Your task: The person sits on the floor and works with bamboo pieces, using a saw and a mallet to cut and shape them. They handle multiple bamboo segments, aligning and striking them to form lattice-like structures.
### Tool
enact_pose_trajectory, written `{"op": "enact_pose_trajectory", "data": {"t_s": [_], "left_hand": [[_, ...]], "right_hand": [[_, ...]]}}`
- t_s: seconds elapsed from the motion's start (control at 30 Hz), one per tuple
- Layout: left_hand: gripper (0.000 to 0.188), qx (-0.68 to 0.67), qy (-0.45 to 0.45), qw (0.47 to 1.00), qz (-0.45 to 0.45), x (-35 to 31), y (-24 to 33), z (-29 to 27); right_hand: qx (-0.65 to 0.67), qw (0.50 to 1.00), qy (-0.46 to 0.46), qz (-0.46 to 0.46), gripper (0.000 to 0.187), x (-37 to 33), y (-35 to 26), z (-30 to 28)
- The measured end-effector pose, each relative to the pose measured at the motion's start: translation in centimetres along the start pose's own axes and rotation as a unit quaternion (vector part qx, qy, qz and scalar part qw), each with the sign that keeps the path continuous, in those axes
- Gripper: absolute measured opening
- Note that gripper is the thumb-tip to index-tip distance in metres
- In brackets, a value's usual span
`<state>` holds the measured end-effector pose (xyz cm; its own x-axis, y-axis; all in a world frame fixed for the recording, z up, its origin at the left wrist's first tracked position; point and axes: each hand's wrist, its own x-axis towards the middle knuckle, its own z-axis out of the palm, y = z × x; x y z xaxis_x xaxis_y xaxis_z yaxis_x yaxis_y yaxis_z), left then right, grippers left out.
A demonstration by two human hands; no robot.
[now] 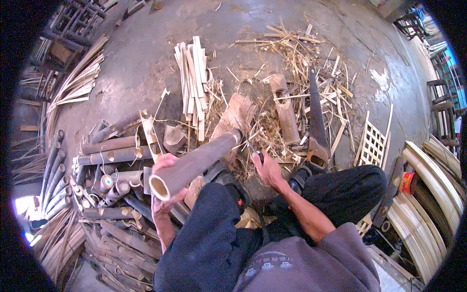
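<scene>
My left hand (162, 204) grips a dark brown bamboo tube (199, 163) near its open, hollow end, left of my knees. The tube's far end rests on or just over a worn wooden block (234, 116) on the floor. My right hand (270, 172) is closed around the dark handle of a knife (261, 157), to the right of the tube's far end. Its blade shows only as a thin strip against the shavings (265, 138). Beyond my right hand lie a cut bamboo piece (288, 121) and a handsaw (317, 117).
Split strips (191, 80) lie in a bundle ahead. Bamboo tubes (116, 156) are piled on my left. A woven lattice panel (372, 142) and curved pale strips (423, 219) are on my right. Scraps (335, 90) litter the floor around the saw.
</scene>
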<state>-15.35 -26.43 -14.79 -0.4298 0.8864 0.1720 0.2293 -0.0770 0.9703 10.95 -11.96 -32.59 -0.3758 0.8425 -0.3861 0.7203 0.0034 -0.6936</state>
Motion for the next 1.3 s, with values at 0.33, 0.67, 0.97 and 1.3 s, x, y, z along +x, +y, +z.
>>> {"op": "enact_pose_trajectory", "data": {"t_s": [0.33, 0.67, 0.97, 1.3], "left_hand": [[0.065, -0.101, 0.313, 0.944, 0.015, 0.8, -0.4, 6.2], [0.056, -0.086, 0.363, 0.928, -0.021, 1.4, 1.2, 8.9], [0.073, -0.121, 0.167, 0.978, 0.032, -0.3, -1.1, 5.7], [0.072, -0.084, -0.028, 0.993, 0.074, 0.4, -1.6, 2.8]], "right_hand": [[0.021, 0.997, -0.058, -0.047, 0.049, -2.7, -6.5, 0.1], [0.051, 0.998, 0.038, -0.007, 0.049, -0.1, -2.0, 2.7], [0.037, 0.999, 0.026, -0.007, 0.045, -0.4, -3.8, 1.1], [0.017, 0.999, -0.037, -0.012, 0.050, 1.1, -2.2, 0.5]]}}
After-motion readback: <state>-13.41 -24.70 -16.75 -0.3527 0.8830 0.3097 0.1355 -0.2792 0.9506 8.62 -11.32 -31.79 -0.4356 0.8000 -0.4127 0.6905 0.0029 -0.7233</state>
